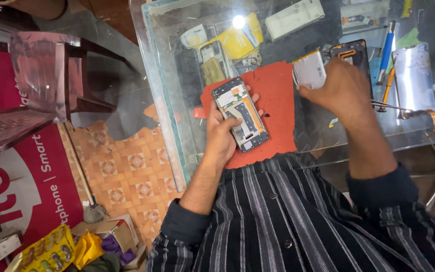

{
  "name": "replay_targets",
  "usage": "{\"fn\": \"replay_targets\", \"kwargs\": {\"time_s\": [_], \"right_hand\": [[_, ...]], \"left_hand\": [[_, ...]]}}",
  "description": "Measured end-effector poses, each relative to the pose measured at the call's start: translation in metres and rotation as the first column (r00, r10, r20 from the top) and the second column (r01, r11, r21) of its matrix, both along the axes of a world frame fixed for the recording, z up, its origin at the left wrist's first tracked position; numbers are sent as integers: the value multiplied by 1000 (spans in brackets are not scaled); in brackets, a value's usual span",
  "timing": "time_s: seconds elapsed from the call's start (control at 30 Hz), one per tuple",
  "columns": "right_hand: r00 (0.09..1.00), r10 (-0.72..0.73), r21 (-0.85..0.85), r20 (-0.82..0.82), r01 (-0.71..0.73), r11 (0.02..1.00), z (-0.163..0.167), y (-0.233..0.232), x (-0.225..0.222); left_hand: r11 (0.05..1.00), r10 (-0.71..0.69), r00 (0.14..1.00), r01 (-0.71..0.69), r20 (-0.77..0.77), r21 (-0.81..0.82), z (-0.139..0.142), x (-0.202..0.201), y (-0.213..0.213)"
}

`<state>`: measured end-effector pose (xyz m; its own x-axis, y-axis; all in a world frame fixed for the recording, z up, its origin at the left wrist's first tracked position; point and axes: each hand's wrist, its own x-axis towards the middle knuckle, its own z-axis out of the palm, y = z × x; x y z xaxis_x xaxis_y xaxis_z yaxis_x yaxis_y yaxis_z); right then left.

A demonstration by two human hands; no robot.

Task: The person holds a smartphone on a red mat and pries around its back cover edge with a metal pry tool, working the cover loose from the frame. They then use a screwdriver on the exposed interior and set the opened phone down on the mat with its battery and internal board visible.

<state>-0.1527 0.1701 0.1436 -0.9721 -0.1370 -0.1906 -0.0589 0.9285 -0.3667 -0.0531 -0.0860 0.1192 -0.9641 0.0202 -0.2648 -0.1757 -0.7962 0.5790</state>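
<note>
My left hand (221, 135) holds an opened phone (240, 115) with its back off, circuit board and orange parts showing, over a red mat (278, 100) on the glass table (167, 100). My right hand (342, 89) is beyond the mat's right edge and grips a flat silver battery (309, 69). Just behind that hand lies a black phone frame (352, 53).
A blue-handled screwdriver (386, 50), an orange-handled tool (388, 86), tweezers (396, 107) and a silver phone back cover (413, 75) lie to the right. Boxes and parts show under the glass. A plastic chair (36, 85) stands at the left, over a tiled floor (127, 171).
</note>
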Motion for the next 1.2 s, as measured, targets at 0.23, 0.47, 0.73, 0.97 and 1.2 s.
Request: {"fn": "replay_targets", "kwargs": {"time_s": [0.23, 0.47, 0.73, 0.97, 1.2], "right_hand": [[999, -11, -398, -31, -3, 917, 4, -28, 42], [986, 125, -592, -111, -166, 789, 24, -77, 79], [993, -14, -870, 115, 107, 482, 9, -90, 83], [964, 16, -659, -265, -193, 727, 15, -86, 88], [926, 13, -572, -377, -244, 783, 25, -86, 88]], "left_hand": [[977, -31, 998, 40, -46, 209, -6, 5, -3], [996, 44, 995, -38, -89, 75, -17, 8, 17], [988, 47, 978, -75, -203, -132, -23, 13, 23], [960, 13, 952, -98, -307, -264, -18, 15, 27], [910, 48, 956, -162, -290, -381, -12, 13, 23]]}}
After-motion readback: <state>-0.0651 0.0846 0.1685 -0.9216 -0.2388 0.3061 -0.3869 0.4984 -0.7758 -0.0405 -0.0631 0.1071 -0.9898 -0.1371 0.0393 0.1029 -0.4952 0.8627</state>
